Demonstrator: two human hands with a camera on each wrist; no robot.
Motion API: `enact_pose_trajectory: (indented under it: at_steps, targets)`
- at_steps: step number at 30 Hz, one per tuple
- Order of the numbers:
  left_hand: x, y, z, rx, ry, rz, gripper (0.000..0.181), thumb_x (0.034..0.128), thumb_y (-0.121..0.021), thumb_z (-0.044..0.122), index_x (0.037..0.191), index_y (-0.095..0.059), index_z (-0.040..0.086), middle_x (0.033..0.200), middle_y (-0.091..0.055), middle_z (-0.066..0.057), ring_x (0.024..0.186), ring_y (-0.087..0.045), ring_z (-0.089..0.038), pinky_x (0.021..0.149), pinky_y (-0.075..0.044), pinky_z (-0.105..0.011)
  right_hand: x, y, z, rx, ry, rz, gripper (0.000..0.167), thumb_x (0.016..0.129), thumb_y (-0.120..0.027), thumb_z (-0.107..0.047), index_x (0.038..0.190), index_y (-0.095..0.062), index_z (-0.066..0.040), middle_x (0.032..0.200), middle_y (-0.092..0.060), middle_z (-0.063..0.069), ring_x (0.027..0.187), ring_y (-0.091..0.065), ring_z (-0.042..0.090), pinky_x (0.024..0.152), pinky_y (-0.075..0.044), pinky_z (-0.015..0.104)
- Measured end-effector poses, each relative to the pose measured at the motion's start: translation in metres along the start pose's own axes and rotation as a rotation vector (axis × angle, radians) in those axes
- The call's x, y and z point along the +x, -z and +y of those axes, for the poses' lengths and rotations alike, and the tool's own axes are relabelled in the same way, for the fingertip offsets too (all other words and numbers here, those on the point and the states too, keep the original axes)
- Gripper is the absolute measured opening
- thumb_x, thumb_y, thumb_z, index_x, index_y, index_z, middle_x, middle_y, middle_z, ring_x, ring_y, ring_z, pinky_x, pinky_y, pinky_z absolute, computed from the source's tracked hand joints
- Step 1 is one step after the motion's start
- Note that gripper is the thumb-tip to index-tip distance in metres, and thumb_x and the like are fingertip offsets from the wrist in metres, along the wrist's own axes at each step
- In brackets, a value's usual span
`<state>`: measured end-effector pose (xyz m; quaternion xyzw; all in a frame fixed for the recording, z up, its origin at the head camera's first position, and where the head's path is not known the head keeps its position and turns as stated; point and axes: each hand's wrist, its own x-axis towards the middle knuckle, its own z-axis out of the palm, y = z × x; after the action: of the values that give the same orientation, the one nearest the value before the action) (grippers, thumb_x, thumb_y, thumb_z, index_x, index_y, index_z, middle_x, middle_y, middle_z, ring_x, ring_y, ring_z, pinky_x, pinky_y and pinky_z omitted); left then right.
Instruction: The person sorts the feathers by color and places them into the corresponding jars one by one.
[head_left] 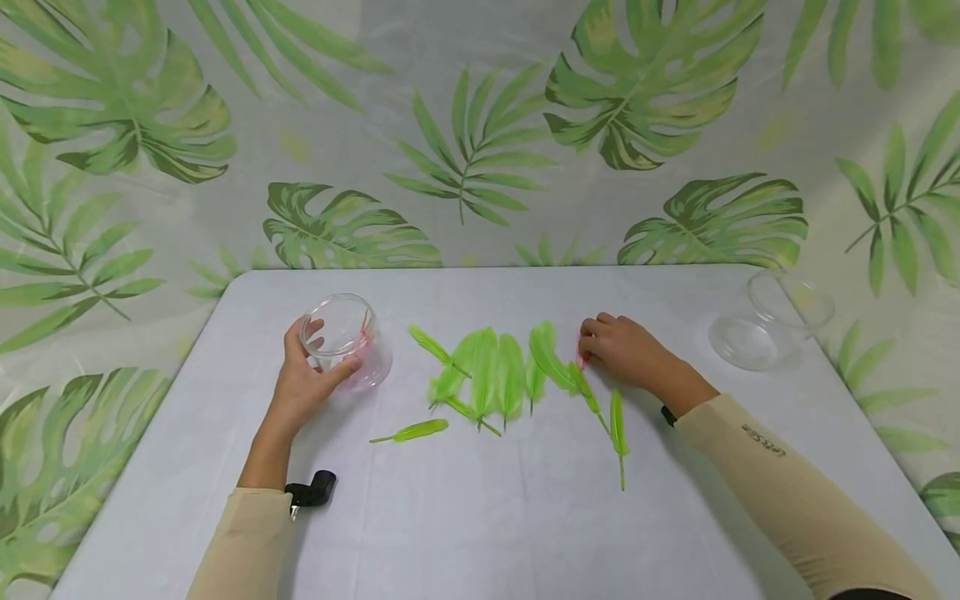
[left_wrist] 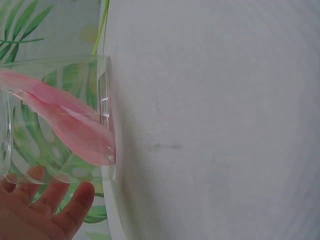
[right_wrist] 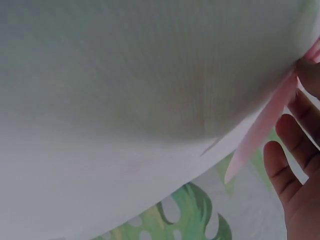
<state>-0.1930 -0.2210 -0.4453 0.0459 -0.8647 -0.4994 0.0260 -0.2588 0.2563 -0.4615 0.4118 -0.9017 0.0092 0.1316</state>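
Note:
My left hand grips a clear, round-bellied bowl at the table's left, with the thumb on its near side and the fingers round its far side. Pink feathers lean inside the bowl. Right of the middle, my right hand pinches a pink feather between thumb and forefinger, low over the table. In the head view most of that feather hides behind the fingers. Several green feathers lie between the two hands, some overlapping.
A second clear bowl stands at the table's right edge. One green feather lies apart at the front left, another near the right forearm. Behind the white table hangs a leaf-patterned cloth.

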Motion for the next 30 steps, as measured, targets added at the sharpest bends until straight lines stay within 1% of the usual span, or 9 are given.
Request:
enact_pose_trajectory:
  at_steps: [3,6,9,12,16,21,24,30]
  targets:
    - [0.0,0.0,0.0,0.0,0.001,0.0,0.105,0.0832,-0.079,0.031,0.156,-0.005,0.017,0.165,-0.024,-0.007,0.15,-0.027,-0.036,0.118,-0.028,-0.062,-0.002,0.001,-0.001,-0.009,0.009,0.037,0.009,0.087,-0.075,-0.012,0.082,-0.067,-0.013,0.089,-0.065,0.002,0.081,-0.055,0.022,0.063,-0.045,0.035]
    - [0.0,0.001,0.001,-0.001,-0.001,0.004,0.105,0.0832,-0.079,0.031,0.156,-0.006,0.017,0.164,-0.024,-0.007,0.15,-0.027,-0.037,0.118,-0.028,-0.062,-0.002,0.002,0.0,-0.002,-0.011,0.049,0.01,0.088,-0.073,-0.012,0.084,-0.065,-0.012,0.085,-0.066,0.001,0.078,-0.053,0.022,0.064,-0.044,0.035]
    - [0.0,0.001,0.001,-0.004,0.0,0.007,0.104,0.0832,-0.079,0.031,0.156,-0.006,0.016,0.164,-0.024,-0.008,0.15,-0.027,-0.037,0.117,-0.029,-0.062,0.0,0.004,0.002,0.024,-0.029,0.04,0.007,0.088,-0.072,-0.011,0.085,-0.066,-0.013,0.083,-0.068,0.001,0.077,-0.052,0.022,0.066,-0.043,0.035]
    - [0.0,0.001,0.001,-0.011,0.002,0.004,0.104,0.0831,-0.08,0.03,0.156,-0.007,0.016,0.164,-0.025,-0.008,0.15,-0.027,-0.037,0.117,-0.029,-0.062,0.0,0.006,0.002,0.04,-0.026,0.034,0.004,0.087,-0.074,-0.011,0.087,-0.071,-0.014,0.084,-0.069,0.001,0.077,-0.053,0.022,0.066,-0.044,0.036]
    - [0.0,0.001,0.001,-0.018,-0.001,0.006,0.103,0.0828,-0.08,0.029,0.156,-0.008,0.016,0.164,-0.025,-0.008,0.149,-0.028,-0.037,0.117,-0.029,-0.063,0.001,0.007,0.003,0.039,-0.025,0.015,0.008,0.085,-0.074,-0.008,0.09,-0.077,-0.014,0.086,-0.07,0.002,0.079,-0.055,0.023,0.065,-0.046,0.037]
    - [0.001,0.001,0.001,-0.015,-0.001,0.007,0.103,0.0827,-0.08,0.028,0.156,-0.008,0.018,0.163,-0.025,-0.009,0.149,-0.028,-0.038,0.117,-0.029,-0.063,0.001,0.009,0.004,0.061,-0.062,-0.022,0.015,0.086,-0.069,0.0,0.087,-0.076,-0.013,0.086,-0.069,0.004,0.079,-0.056,0.024,0.067,-0.049,0.038]
    - [0.001,0.0,0.001,-0.014,-0.003,0.006,0.102,0.0829,-0.079,0.028,0.156,-0.008,0.018,0.163,-0.025,-0.009,0.149,-0.028,-0.038,0.118,-0.028,-0.063,0.002,0.01,0.003,0.084,-0.073,-0.017,0.013,0.086,-0.068,0.0,0.086,-0.075,-0.011,0.084,-0.069,0.005,0.078,-0.057,0.024,0.068,-0.05,0.039]
    - [0.001,0.0,0.001,-0.014,-0.005,0.003,0.102,0.083,-0.079,0.027,0.156,-0.008,0.017,0.164,-0.025,-0.01,0.149,-0.027,-0.038,0.117,-0.028,-0.063,0.006,0.016,0.002,0.139,-0.071,0.009,0.008,0.084,-0.071,-0.001,0.086,-0.073,-0.008,0.083,-0.068,0.006,0.075,-0.06,0.023,0.069,-0.053,0.038]
